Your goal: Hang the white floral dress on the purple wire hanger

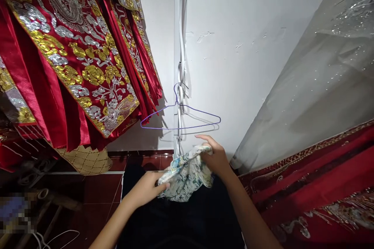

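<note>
A bunched patterned cloth (185, 183), pale with blue and green markings, is held up between the person's two hands, in front of dark clothing (181, 227). The left hand (147, 187) has the cloth's left end pinched, with the thumb lying on the near face and the other fingers mostly hidden behind, so their exact closing cannot be told. The right hand (216, 157) grips the upper right end; its index finger is stretched out free toward the left above the cloth, while the rest are curled in against the fabric and partly hidden. The upper edge of the cloth runs aslant between the hands, higher at the right, and the loose folds hang below it.

Just above the hands, and apart from them, hangs a thin purple hanger (181, 127) with nothing on it. Its hook is at a white strap (181, 46) that drops in front of a white wall (248, 66); whether it passes through a loop is hard to make out.

At the left hangs a red costume (96, 74) thick with gold and silver decoration, and under it shows a tan cloth (87, 160) with a crisscross pattern. At the right a sheer whitish fabric (315, 97) with sparkles slopes down to red fabric (315, 179). The floor (97, 190) is dark red tile, with a pale cable (68, 231) at the lower left, near a pixelated patch
</note>
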Demonstrator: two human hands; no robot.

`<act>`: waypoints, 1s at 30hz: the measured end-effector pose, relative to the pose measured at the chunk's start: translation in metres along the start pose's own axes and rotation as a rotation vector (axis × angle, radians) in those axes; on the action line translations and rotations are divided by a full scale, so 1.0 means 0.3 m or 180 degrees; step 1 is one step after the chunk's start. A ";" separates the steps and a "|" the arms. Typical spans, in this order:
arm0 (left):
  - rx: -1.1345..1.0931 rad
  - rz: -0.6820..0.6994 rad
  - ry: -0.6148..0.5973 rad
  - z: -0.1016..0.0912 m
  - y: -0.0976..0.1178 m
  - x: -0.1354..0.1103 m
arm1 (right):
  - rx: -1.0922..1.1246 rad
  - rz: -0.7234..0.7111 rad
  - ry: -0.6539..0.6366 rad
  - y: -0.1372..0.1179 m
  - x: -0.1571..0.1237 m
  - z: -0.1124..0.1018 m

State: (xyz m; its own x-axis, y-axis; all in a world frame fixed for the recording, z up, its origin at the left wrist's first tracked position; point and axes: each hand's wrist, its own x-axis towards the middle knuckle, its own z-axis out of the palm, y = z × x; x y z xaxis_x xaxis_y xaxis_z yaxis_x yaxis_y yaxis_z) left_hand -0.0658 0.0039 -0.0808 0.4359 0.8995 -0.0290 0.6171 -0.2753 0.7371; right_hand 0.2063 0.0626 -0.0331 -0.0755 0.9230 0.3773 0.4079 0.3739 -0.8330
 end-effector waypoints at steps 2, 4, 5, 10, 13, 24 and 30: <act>0.0032 -0.0130 0.0109 -0.030 -0.032 -0.021 | 0.0087 0.0197 -0.0072 0.022 0.033 0.036; 0.0045 -0.0277 0.0215 -0.030 -0.076 -0.040 | 0.0189 0.0290 0.0011 0.049 0.056 0.065; 0.0035 -0.0334 0.0269 -0.021 -0.102 -0.048 | 0.0221 0.0289 0.0041 0.064 0.067 0.075; -0.0403 -0.0338 0.1433 0.009 -0.195 -0.043 | 0.0123 0.0233 0.0060 0.146 0.164 0.101; -0.0922 -0.0233 0.2303 -0.070 -0.187 0.011 | -0.0041 0.0229 0.0192 0.179 0.246 0.106; -0.0524 0.0041 0.2111 -0.380 -0.107 0.156 | -0.0522 0.0347 0.0061 0.167 0.237 0.029; -0.0104 0.0083 0.2389 -0.382 -0.056 0.082 | -0.0609 0.0316 0.0022 0.150 0.188 0.022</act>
State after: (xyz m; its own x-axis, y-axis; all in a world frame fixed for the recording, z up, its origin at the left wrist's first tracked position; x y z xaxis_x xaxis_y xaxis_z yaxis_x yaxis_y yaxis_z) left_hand -0.1405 0.0697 -0.0165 -0.1209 0.8857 0.4482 0.5880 -0.2999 0.7512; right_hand 0.2142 0.1321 -0.0520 -0.0204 0.9536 0.3004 0.5784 0.2563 -0.7744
